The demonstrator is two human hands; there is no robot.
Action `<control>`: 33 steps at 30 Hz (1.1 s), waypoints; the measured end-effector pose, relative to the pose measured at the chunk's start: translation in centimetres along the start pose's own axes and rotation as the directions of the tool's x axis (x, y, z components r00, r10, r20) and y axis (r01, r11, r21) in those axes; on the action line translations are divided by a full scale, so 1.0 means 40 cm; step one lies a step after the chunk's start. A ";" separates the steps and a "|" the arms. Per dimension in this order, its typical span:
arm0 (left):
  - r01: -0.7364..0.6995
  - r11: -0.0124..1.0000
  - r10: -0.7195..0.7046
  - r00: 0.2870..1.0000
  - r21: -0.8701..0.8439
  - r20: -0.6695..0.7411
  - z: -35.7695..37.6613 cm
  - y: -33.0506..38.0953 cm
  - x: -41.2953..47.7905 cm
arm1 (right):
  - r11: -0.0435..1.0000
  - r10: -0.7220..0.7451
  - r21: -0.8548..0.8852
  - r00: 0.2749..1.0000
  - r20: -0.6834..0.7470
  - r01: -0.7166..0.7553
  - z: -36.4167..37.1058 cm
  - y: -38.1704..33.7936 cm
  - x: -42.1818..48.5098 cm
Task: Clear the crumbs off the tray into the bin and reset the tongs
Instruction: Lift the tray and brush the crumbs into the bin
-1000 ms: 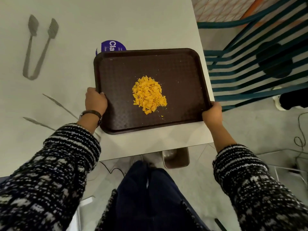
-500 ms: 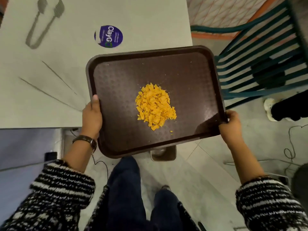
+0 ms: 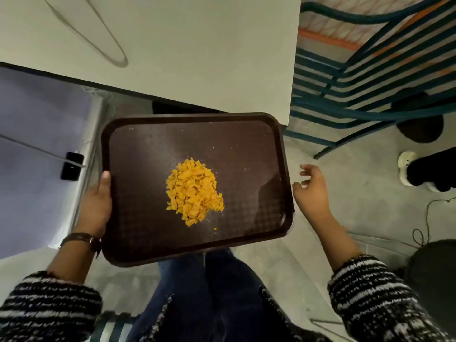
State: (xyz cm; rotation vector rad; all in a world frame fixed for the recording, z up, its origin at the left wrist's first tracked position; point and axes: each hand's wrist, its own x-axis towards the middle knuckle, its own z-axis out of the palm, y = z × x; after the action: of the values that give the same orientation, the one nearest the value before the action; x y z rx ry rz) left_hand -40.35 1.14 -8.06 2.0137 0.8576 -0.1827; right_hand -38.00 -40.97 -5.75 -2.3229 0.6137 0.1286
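Left hand [image 3: 97, 206] clamps the left rim of the stiff, light dark-brown plastic tray [image 3: 138, 218], held clear of the white tabletop [image 3: 197, 58], loose orange crumb pile [image 3: 193, 191] centred and slide-prone; right hand [image 3: 312, 191] open, just beside the right rim, likely best regripped.

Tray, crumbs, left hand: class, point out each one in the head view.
Tray [image 3: 241, 149], head view, bare brown surface right of the pile.
Crumbs [image 3: 193, 191], head view, middle of the orange pile.
Left hand [image 3: 97, 206], head view, back of the hand gripping the tray's left rim.
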 end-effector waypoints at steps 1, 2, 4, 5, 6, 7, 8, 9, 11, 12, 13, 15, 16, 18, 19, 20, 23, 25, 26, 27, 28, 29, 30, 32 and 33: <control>0.011 0.999 -0.011 1.000 0.031 0.008 -0.013 -0.033 -0.008 | 0.994 -0.090 -0.060 0.995 -0.030 0.089 0.013 -0.007 -0.006; 0.020 0.998 -0.021 1.000 0.052 0.018 -0.023 -0.061 -0.011 | 0.978 -0.180 -0.117 0.983 -0.045 0.174 0.027 -0.017 -0.010; 0.041 0.995 -0.044 0.999 0.094 0.030 -0.032 -0.105 -0.006 | 0.938 -0.313 -0.166 0.949 -0.031 0.304 0.064 -0.045 -0.016; 0.049 0.992 -0.054 0.998 0.112 0.040 -0.031 -0.123 0.001 | 0.918 -0.362 -0.175 0.932 -0.003 0.356 0.089 -0.059 -0.018; 0.057 0.991 -0.064 0.997 0.122 0.054 -0.025 -0.137 0.009 | 0.895 -0.404 -0.188 0.914 0.038 0.404 0.116 -0.070 -0.021; 0.068 0.989 -0.077 0.995 0.134 0.068 -0.016 -0.149 0.016 | 0.871 -0.438 -0.204 0.894 0.094 0.448 0.145 -0.077 -0.026; 0.081 0.986 -0.094 0.992 0.142 0.083 -0.006 -0.155 0.023 | 0.846 -0.465 -0.214 0.872 0.155 0.489 0.175 -0.081 -0.033; 0.089 0.986 -0.104 0.990 0.143 0.100 0.006 -0.159 0.035 | 0.825 -0.483 -0.215 0.849 0.215 0.523 0.207 -0.083 -0.039; 0.088 0.989 -0.103 0.986 0.117 0.128 0.029 -0.158 0.065 | 0.793 -0.488 -0.222 0.810 0.325 0.567 0.274 -0.088 -0.051; 0.089 0.991 -0.102 0.986 0.103 0.133 0.043 -0.153 0.073 | 0.780 -0.480 -0.231 0.793 0.375 0.581 0.299 -0.091 -0.057; 0.077 0.991 -0.094 0.984 0.111 0.150 0.050 -0.150 0.097 | 0.777 -0.464 -0.238 0.786 0.408 0.583 0.340 -0.095 -0.063; 0.058 0.994 -0.073 0.982 0.088 0.173 0.065 -0.136 0.114 | 0.755 -0.461 -0.246 0.759 0.459 0.608 0.393 -0.101 -0.076; 0.065 0.996 -0.075 0.981 0.058 0.180 0.071 -0.129 0.120 | 0.744 -0.469 -0.247 0.749 0.468 0.621 0.416 -0.102 -0.081; 0.060 0.997 -0.067 0.978 0.043 0.195 0.089 -0.126 0.164 | 0.759 -0.473 -0.237 0.763 0.441 0.607 0.480 -0.108 -0.072; 0.051 0.998 -0.058 0.978 0.041 0.200 0.102 -0.127 0.191 | 0.775 -0.471 -0.223 0.775 0.422 0.592 0.515 -0.111 -0.065; 0.054 0.998 -0.058 0.978 0.027 0.201 0.115 -0.130 0.217 | 0.793 -0.463 -0.206 0.787 0.408 0.573 0.551 -0.114 -0.057; 0.062 0.998 -0.057 0.981 -0.024 0.187 0.165 -0.159 0.289 | 0.822 -0.446 -0.194 0.817 0.366 0.536 0.650 -0.115 -0.029; 0.041 0.999 -0.040 0.986 -0.004 0.162 0.198 -0.181 0.329 | 0.819 -0.450 -0.212 0.826 0.339 0.534 0.703 -0.101 -0.003; 0.038 0.999 -0.038 0.987 -0.002 0.159 0.215 -0.193 0.349 | 0.809 -0.461 -0.220 0.821 0.337 0.545 0.724 -0.093 0.010; 0.044 0.999 -0.041 0.986 -0.019 0.161 0.232 -0.206 0.371 | 0.793 -0.480 -0.225 0.808 0.341 0.566 0.742 -0.084 0.026; 0.058 0.998 -0.051 0.985 -0.038 0.166 0.251 -0.222 0.390 | 0.775 -0.501 -0.229 0.793 0.346 0.589 0.762 -0.070 0.041; 0.064 0.997 -0.055 0.985 -0.049 0.166 0.265 -0.237 0.408 | 0.756 -0.527 -0.229 0.777 0.344 0.614 0.776 -0.057 0.052; 0.068 0.996 -0.059 0.985 -0.053 0.165 0.275 -0.249 0.422 | 0.740 -0.553 -0.223 0.763 0.335 0.635 0.785 -0.048 0.059; 0.077 0.994 -0.063 0.985 -0.080 0.162 0.303 -0.284 0.451 | 0.728 -0.593 -0.198 0.747 0.299 0.657 0.814 -0.020 0.074; 0.080 0.992 -0.063 0.985 -0.100 0.160 0.318 -0.301 0.465 | 0.730 -0.605 -0.178 0.745 0.282 0.660 0.830 -0.006 0.082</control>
State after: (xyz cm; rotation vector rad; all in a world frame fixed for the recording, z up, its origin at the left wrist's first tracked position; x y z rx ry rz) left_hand -31.60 4.49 -31.83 1.8452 0.8229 -0.3251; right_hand -32.30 -19.79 -30.90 -2.6022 -0.3587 0.1290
